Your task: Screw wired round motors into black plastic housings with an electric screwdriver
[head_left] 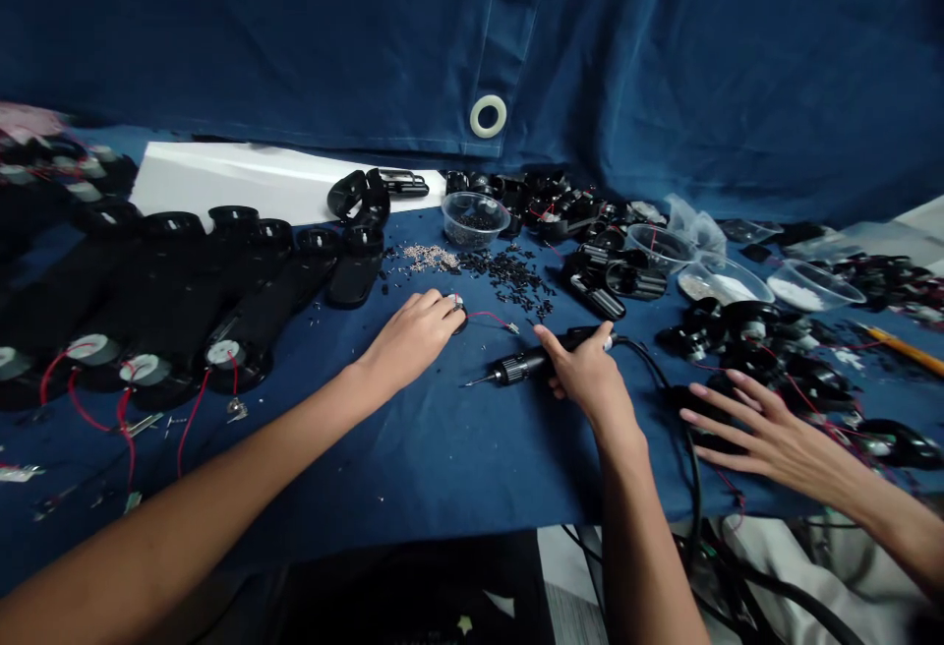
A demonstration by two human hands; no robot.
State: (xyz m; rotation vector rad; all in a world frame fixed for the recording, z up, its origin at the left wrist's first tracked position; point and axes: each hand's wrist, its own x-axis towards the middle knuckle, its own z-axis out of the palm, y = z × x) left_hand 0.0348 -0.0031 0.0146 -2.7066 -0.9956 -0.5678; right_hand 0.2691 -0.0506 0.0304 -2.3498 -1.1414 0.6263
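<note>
My left hand (415,332) is closed on a small round motor part (458,311) near the table's middle; the fingers partly cover it. A red wire (487,315) runs from the part to a small metal contact. My right hand (590,370) is wrapped round a black electric screwdriver (523,366), whose thin bit points left, just above or on the blue cloth. Beyond my hands lie scattered small black pieces (516,276) and a heap of tiny screws (429,258). A clear bowl (476,222) with dark bits stands behind them.
Black housings with motors and red wires (147,368) line the left side. Another person's hand (774,429) rests over black parts at the right. Clear bowls (727,281) and an orange-yellow tool (907,350) lie farther right. The screwdriver's black cable (693,468) drops over the front edge.
</note>
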